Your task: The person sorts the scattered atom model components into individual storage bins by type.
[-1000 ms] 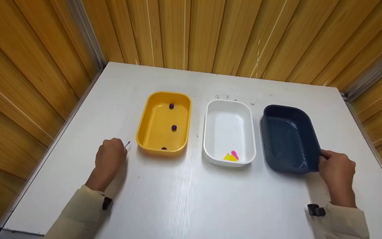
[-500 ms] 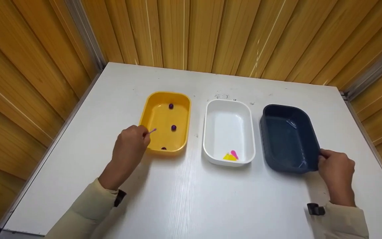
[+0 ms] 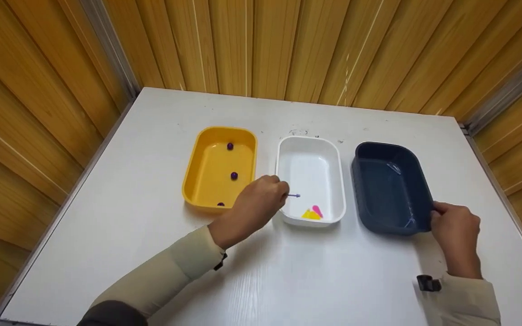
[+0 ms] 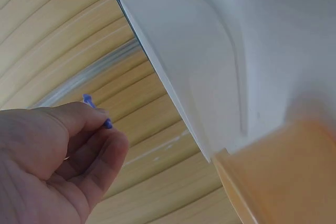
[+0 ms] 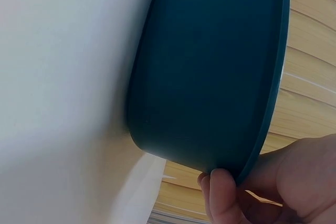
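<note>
My left hand [image 3: 261,199] is over the near left part of the white tub [image 3: 343,181]. Between thumb and fingertips it pinches a small thin purple stick with a knobbed end [image 4: 88,99]; the rest of the stick is hidden by the fingers. In the white tub lie a pink drop-shaped piece [image 3: 317,211] and yellow pieces [image 3: 311,214], partly behind the near wall. My right hand [image 3: 456,237] grips the near right corner of the dark blue tub [image 3: 390,190], thumb and fingers on either side of its rim [image 5: 273,114].
A yellow tub [image 3: 187,181] stands at the left with purple balls [image 3: 234,175] inside; my left forearm passes in front of its near right corner. All the tubs stand in a row on a white table [image 3: 107,217]. Wood-look panels [image 3: 270,50] surround the table's back and sides.
My left hand has carried the purple stick rightward, from the table left of the yellow tub, across that tub to the white one. My right hand keeps its grip on the dark blue tub.
</note>
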